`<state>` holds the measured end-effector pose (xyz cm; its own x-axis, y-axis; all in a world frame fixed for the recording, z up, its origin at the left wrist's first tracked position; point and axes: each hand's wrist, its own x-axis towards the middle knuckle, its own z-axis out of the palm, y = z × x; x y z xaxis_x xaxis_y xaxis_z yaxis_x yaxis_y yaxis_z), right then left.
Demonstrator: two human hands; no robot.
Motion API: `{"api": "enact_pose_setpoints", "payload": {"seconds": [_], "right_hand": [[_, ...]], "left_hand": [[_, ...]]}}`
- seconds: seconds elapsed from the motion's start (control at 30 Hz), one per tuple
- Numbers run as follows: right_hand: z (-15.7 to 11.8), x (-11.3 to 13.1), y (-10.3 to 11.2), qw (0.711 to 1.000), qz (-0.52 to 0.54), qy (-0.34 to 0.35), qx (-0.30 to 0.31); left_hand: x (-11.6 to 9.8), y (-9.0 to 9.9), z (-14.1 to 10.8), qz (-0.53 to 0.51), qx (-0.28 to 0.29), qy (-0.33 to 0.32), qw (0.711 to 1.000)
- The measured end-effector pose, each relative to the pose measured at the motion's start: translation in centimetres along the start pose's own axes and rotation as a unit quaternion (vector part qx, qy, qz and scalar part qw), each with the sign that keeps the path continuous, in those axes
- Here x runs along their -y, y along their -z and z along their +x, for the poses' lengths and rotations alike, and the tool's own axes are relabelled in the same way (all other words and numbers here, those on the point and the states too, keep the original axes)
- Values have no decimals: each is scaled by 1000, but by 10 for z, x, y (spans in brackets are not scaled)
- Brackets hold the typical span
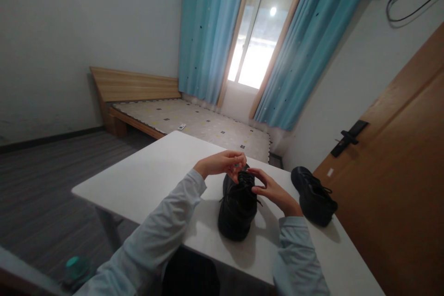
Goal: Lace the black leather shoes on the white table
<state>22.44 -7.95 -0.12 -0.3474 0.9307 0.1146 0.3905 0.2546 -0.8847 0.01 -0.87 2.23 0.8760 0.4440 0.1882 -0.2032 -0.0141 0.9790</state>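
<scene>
A black lace-up shoe (237, 217) stands on the white table in front of me, its heel toward me. My left hand (229, 163) is over the front of its lacing, fingers curled in together; whatever they pinch, if anything, is too small to make out. On the other side, my right hand (275, 194) reaches to the laces (245, 179), thumb and forefinger apart at the shoe's edge. Loose lace ends hang at both sides of this shoe. A second black shoe (314, 199) rests at the table's right edge, apart from both hands.
The white table (138, 185) spans the space before me. Behind it is a bed with a patterned mattress (208, 125) and a small white object (181, 126) on it. A wooden door (398, 162) stands close on the right. Blue curtains (211, 32) flank the window.
</scene>
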Motion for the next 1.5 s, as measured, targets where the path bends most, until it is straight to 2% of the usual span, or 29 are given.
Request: {"api": "enact_pose_setpoints", "payload": {"seconds": [0.13, 0.23, 0.33, 0.47, 0.9, 1.13, 1.5], "right_hand": [[8, -5, 1, 993, 43, 7, -109], [16, -12, 0, 977, 34, 2, -209], [21, -17, -3, 969, 24, 12, -245], [25, -20, -9, 973, 24, 12, -230], [29, -13, -19, 978, -7, 13, -206], [32, -20, -19, 974, -21, 12, -224], [31, -32, -17, 968, -47, -26, -243]], "left_hand": [[5, 3, 7, 63, -159, -28, 985], [8, 6, 10, 138, -218, -3, 966], [10, 9, 10, 223, -203, 40, 953], [14, 10, 10, 284, -169, 81, 940], [27, 10, 16, 323, -191, 77, 924], [19, 6, 17, 440, -158, 108, 877], [15, 11, 8, 368, -150, 151, 905]]}}
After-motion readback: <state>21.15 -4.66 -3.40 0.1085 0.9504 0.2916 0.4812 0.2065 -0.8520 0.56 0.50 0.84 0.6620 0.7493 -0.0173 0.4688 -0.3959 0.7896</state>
